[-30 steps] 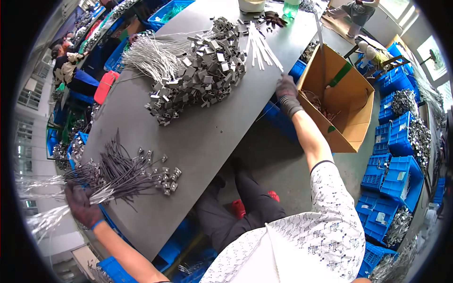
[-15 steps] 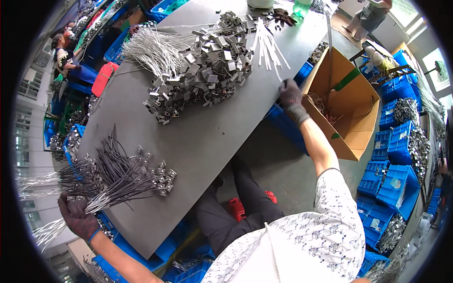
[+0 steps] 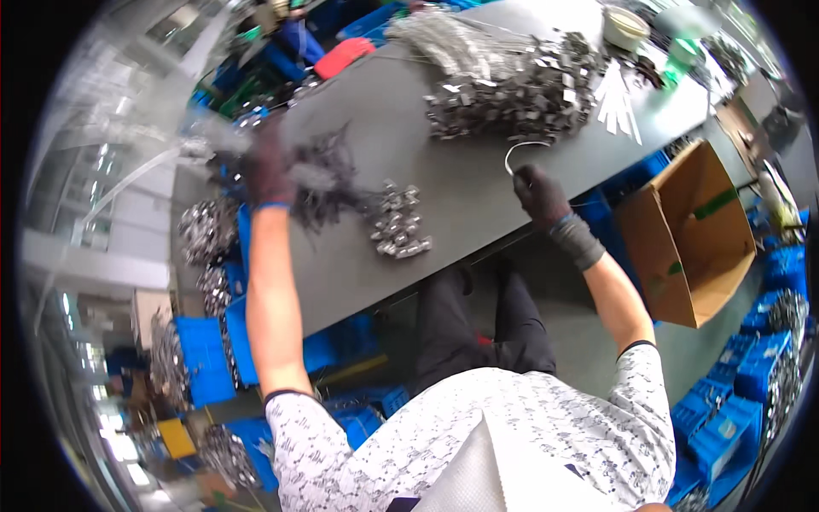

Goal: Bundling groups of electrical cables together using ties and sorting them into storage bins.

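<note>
My right hand (image 3: 543, 198), in a dark glove, is closed on a thin white strip (image 3: 514, 152) that curves up from its fingers above the grey table (image 3: 478, 218). My left hand (image 3: 271, 166), also gloved, is at the table's left end beside a bundle of black wires (image 3: 328, 175). Motion smears its fingers, so its grip cannot be made out. Shiny metal end pieces (image 3: 399, 224) of the bundle lie toward the table's middle. Farther back is a large heap of grey metal clips (image 3: 516, 98) with white wires (image 3: 456, 43) behind it.
Loose white strips (image 3: 616, 102) lie right of the heap, near a green bottle (image 3: 681, 58). An open cardboard box (image 3: 682, 239) stands off the table's right edge. Blue crates (image 3: 205, 358) of metal parts surround the table. A red object (image 3: 344, 56) sits at its far left edge.
My view has turned left. My right hand has come from the table's right edge inward with the white strip. My left hand has swung up and forward along the wire bundle.
</note>
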Tool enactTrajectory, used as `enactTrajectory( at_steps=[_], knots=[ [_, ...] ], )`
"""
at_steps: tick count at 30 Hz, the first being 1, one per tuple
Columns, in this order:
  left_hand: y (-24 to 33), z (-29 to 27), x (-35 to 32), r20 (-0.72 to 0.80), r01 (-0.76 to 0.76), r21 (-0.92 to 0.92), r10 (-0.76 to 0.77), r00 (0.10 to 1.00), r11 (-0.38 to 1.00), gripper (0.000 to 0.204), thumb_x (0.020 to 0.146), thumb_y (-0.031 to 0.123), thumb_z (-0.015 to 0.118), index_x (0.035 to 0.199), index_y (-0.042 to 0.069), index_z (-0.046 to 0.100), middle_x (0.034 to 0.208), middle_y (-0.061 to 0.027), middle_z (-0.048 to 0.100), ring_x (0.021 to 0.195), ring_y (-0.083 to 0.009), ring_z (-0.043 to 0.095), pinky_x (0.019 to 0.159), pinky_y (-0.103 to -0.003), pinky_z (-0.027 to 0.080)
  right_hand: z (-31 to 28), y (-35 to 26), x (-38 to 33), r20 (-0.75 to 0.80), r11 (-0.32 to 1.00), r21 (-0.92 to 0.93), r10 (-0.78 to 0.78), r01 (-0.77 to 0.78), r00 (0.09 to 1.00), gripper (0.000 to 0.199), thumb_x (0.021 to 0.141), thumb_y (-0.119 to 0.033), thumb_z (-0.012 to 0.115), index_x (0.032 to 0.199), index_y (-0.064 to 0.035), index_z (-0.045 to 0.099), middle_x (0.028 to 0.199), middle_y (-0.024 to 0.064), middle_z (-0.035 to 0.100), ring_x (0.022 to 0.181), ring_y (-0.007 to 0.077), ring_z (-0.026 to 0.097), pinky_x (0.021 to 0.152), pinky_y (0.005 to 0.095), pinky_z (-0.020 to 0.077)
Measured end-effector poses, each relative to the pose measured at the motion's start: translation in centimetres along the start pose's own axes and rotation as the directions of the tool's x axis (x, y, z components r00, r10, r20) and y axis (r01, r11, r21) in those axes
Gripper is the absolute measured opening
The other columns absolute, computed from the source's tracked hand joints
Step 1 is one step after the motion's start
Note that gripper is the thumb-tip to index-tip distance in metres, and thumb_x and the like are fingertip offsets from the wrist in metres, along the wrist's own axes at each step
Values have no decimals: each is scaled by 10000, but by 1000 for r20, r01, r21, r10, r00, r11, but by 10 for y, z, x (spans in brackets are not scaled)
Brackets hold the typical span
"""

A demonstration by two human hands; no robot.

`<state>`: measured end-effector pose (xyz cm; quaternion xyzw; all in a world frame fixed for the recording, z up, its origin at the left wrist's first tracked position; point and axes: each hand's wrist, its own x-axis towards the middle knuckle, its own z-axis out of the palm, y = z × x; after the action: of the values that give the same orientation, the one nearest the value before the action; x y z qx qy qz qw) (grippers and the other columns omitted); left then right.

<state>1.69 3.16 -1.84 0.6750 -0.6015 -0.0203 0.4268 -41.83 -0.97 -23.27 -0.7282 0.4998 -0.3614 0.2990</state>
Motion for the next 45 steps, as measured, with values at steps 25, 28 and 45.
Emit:
enactTrajectory(
  at_steps=[25,28,45],
  knots=[
    [41,-69,-33,647,608,-104,-411,642,787,482,935,518,574,946,56,709,772,-117,666,567,-198,567,519,-371,446,153,-340,-35,1,755,164,-644,635,765,193,931,-170,637,1047,-20,605,745,7,621,638,133,619,549,283,467],
    [48,-67,-39,683,684,-130,-436,587,717,518,922,592,555,1017,104,703,728,-87,522,566,-197,473,500,-358,397,146,-338,-49,-291,756,306,-504,578,813,259,939,-201,642,1122,-29,582,860,63,667,679,177,665,552,304,495],
    [28,-53,-68,245,-215,113,183,952,970,323,967,349,593,884,54,694,702,-99,657,609,-234,612,618,-368,493,69,-280,8,246,567,815,-156,-118,957,313,980,-316,556,934,-31,676,520,1,483,387,79,433,374,242,324]
  ],
)
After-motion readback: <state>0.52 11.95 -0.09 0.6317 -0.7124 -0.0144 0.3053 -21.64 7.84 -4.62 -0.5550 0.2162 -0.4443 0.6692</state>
